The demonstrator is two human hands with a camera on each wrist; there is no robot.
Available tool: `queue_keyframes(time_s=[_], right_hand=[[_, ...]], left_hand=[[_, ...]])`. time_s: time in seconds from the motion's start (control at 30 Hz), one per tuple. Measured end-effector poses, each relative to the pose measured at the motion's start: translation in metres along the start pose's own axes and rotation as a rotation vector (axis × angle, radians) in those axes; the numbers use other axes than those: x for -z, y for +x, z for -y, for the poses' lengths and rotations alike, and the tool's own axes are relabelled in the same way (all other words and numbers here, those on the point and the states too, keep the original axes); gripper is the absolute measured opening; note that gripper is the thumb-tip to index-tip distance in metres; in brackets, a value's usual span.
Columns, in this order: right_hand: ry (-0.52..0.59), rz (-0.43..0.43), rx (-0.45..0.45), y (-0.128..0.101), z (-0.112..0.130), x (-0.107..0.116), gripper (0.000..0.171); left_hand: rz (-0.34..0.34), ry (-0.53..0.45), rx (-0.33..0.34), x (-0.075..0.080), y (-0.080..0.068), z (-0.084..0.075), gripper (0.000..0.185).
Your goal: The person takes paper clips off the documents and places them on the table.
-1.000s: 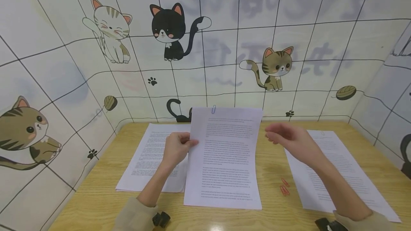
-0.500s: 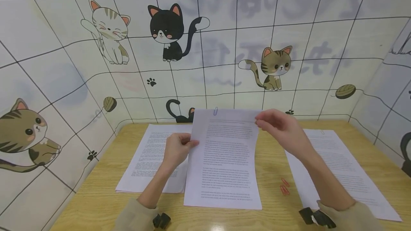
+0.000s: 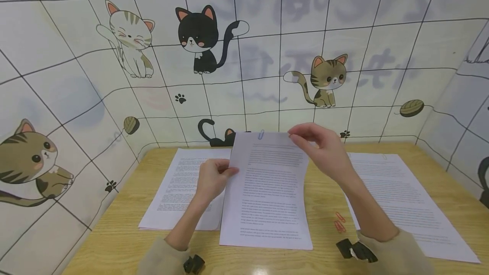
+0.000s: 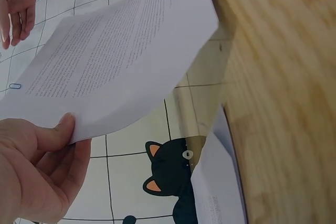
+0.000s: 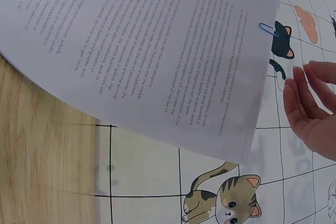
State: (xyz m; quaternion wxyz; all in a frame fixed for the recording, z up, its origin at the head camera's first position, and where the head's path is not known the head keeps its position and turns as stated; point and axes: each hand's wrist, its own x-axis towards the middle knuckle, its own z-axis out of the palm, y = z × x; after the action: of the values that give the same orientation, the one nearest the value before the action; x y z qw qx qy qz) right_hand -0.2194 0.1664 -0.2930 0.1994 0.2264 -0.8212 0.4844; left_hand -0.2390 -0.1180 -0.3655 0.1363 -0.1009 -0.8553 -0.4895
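A printed sheaf of paper (image 3: 269,194) stands tilted up in front of me, a blue paper clip (image 3: 261,134) on its top edge. My left hand (image 3: 214,177) pinches its left edge between thumb and fingers; in the left wrist view the thumb (image 4: 65,127) lies on the printed face. My right hand (image 3: 318,147) overlaps the top right corner in the head view. In the right wrist view the right hand (image 5: 312,106) is a little apart from the top edge, its fingers loosely bent with nothing seen between them.
On the left of the wooden table (image 3: 114,220) lies a printed paper stack (image 3: 183,190), partly behind the held sheaf. Another clipped paper set (image 3: 405,198) lies on the right, under my right forearm. Several red paper clips (image 3: 339,223) lie between. A cat-patterned cloth wall (image 3: 263,54) closes the back.
My right hand has moved left from beside the sheaf to its top right corner. The sheaf's top has shifted slightly right. My left hand keeps its grip.
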Motion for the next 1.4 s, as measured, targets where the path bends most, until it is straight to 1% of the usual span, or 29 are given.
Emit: queue_keyframes(time_s=[0.17,0.33,0.5,0.63,0.77,0.87,1.0,1.17,1.3,1.4], right_hand=[[-0.019,-0.035,0.032,0.0,-0.002,-0.008,0.016],[-0.037,-0.093,0.091,0.0,-0.005,-0.015,0.014],[-0.051,-0.144,0.163,0.0,-0.008,-0.021,0.017],[-0.054,-0.147,0.204,0.001,-0.009,-0.024,0.02],[-0.066,-0.13,0.211,0.001,-0.009,-0.028,0.02],[-0.074,-0.127,0.206,0.001,-0.008,-0.03,0.018],[-0.111,-0.131,0.191,0.0,-0.007,-0.033,0.015],[-0.152,-0.136,0.177,-0.002,-0.005,-0.034,0.011],[-0.148,-0.149,0.197,-0.002,-0.006,-0.036,0.011],[-0.123,-0.164,0.223,-0.002,-0.008,-0.038,0.012]], left_hand=[[-0.005,0.013,-0.046,-0.001,-0.002,-0.004,0.009],[-0.006,0.046,-0.086,-0.003,-0.004,-0.007,0.009],[-0.021,0.093,-0.132,-0.004,-0.005,-0.006,0.008],[-0.037,0.131,-0.181,-0.005,-0.006,-0.006,0.007],[-0.038,0.149,-0.212,-0.005,-0.007,-0.008,0.008],[-0.037,0.154,-0.221,-0.005,-0.008,-0.01,0.008],[-0.033,0.153,-0.238,-0.005,-0.009,-0.012,0.007],[-0.03,0.153,-0.246,-0.005,-0.009,-0.012,0.008],[-0.033,0.162,-0.253,-0.005,-0.008,-0.01,0.009],[-0.035,0.165,-0.255,-0.005,-0.008,-0.009,0.009]])
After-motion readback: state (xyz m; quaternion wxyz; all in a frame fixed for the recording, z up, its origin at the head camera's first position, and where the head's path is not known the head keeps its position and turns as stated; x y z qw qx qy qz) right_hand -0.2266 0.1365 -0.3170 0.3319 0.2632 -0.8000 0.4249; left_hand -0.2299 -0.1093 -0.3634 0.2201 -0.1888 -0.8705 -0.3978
